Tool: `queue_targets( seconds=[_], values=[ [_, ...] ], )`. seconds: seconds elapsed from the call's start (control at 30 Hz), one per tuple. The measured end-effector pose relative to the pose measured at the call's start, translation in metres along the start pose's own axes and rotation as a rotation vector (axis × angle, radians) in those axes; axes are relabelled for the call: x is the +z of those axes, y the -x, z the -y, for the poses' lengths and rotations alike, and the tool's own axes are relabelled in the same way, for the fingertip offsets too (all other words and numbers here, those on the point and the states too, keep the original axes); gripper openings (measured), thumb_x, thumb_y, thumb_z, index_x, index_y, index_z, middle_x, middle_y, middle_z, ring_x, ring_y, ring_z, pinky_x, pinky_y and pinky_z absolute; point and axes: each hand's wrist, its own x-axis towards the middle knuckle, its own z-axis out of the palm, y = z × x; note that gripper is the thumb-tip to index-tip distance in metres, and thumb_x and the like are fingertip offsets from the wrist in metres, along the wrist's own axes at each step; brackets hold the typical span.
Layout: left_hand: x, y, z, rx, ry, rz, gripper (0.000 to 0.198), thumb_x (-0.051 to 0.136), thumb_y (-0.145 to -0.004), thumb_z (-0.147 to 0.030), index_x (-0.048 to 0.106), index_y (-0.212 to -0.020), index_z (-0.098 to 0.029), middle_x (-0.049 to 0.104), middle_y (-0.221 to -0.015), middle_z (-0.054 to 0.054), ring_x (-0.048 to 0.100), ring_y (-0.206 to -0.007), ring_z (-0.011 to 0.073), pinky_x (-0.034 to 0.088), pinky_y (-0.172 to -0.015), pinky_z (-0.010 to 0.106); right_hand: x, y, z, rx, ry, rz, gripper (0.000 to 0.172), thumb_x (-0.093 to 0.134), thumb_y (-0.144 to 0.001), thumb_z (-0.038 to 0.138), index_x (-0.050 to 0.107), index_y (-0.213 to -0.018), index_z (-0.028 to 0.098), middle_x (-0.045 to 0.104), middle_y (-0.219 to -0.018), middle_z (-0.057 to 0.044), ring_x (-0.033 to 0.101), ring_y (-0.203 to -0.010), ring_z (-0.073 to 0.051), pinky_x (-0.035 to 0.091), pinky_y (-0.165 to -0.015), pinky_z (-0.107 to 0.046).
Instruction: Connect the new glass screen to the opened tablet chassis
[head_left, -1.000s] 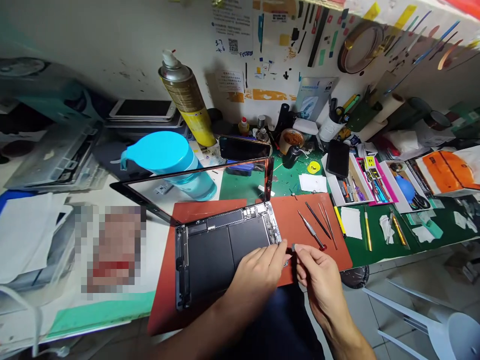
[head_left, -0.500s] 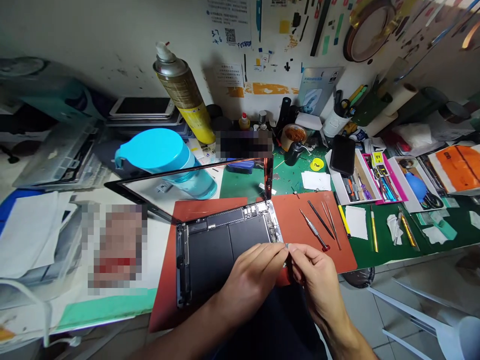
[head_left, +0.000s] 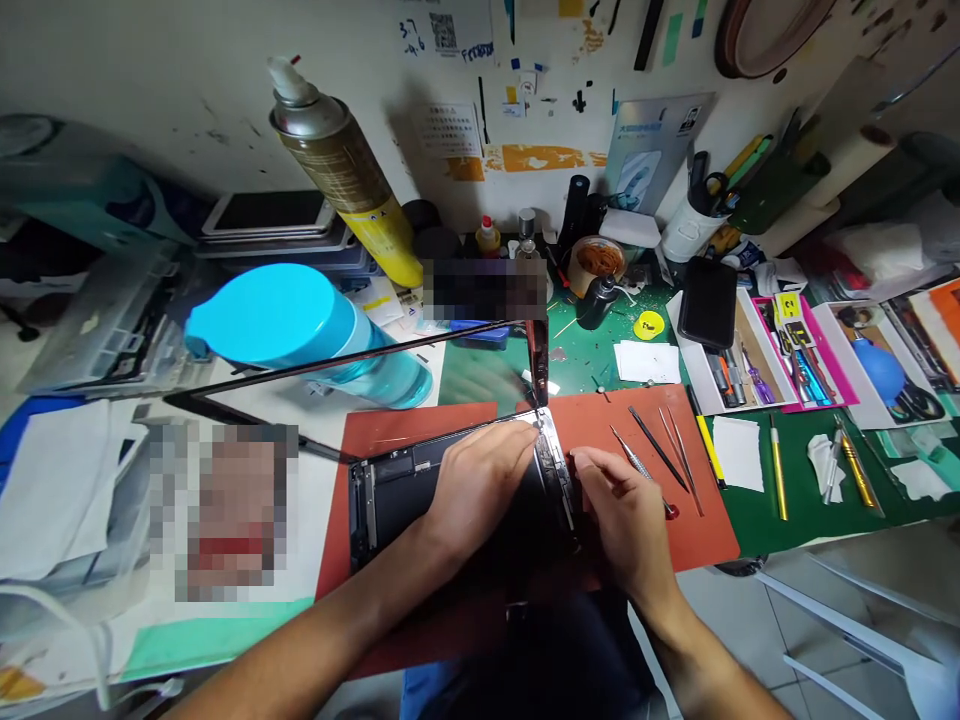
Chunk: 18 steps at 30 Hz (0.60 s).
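An opened tablet (head_left: 394, 510) lies on a reddish-brown mat (head_left: 330, 530), its dark inner parts exposed. Its see-through glass panel with a black border (head_left: 330, 357) stands tilted up along the far edge. My left hand (head_left: 480, 475) reaches over the tablet, fingers bent together and fingertips at its far right corner; whatever they pinch is hidden. Just off the tablet's right edge is my right hand (head_left: 626, 505), thumb and forefinger closed together, perhaps on something too small to name. Right of it lie a silver screwdriver (head_left: 634, 455), a black stick (head_left: 658, 447) and tweezers (head_left: 681, 460).
A blue-lidded bottle (head_left: 270, 315) stands behind the glass panel, with a spray can (head_left: 345, 180) farther back. Tool boxes (head_left: 731, 360) line the right side, near a yellow pen (head_left: 711, 450) and gold-handled knife (head_left: 778, 470). White papers (head_left: 56, 490) lie left.
My left hand has moved up and left to the tablet's far right corner, parting from my right hand. My right hand has shifted slightly up along the right edge. The glass panel leans lower.
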Motion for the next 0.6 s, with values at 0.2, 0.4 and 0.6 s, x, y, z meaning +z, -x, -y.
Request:
queue_targets(
  seconds=[0.2,0.4,0.6],
  values=[
    [0.004,-0.005,0.001,-0.048,0.068,0.016,0.029,0.052,-0.107,-0.032,0.080,-0.103,-0.026,0.081,-0.105,0.004,0.075,-0.094,0.0187,0.059,-0.092,0.030,0.007,-0.010,-0.003,-0.042,0.003,0.041,0.035,0.068,-0.093,0.053,0.082,-0.093,0.020,0.072,-0.081,-0.006,0.064,-0.074,-0.022,0.046,-0.063,-0.031],
    [0.001,-0.005,-0.005,-0.167,0.166,-0.021,0.027,0.055,-0.105,-0.034,0.080,-0.100,-0.024,0.081,-0.106,0.005,0.073,-0.090,0.0187,0.056,-0.085,0.030,0.009,-0.017,-0.001,-0.072,-0.001,0.053,0.033,0.068,-0.094,0.052,0.080,-0.090,0.021,0.072,-0.081,-0.005,0.062,-0.074,-0.020,0.045,-0.065,-0.030],
    [-0.019,-0.005,-0.023,-0.809,0.987,0.027,0.031,0.081,-0.084,-0.049,0.079,-0.086,-0.018,0.057,-0.062,-0.002,0.044,-0.057,0.0095,0.035,-0.054,0.023,0.006,-0.016,0.000,-0.101,0.034,0.073,0.038,0.063,-0.099,0.052,0.072,-0.078,0.021,0.060,-0.069,0.000,0.053,-0.066,-0.018,0.039,-0.060,-0.028]
  ],
)
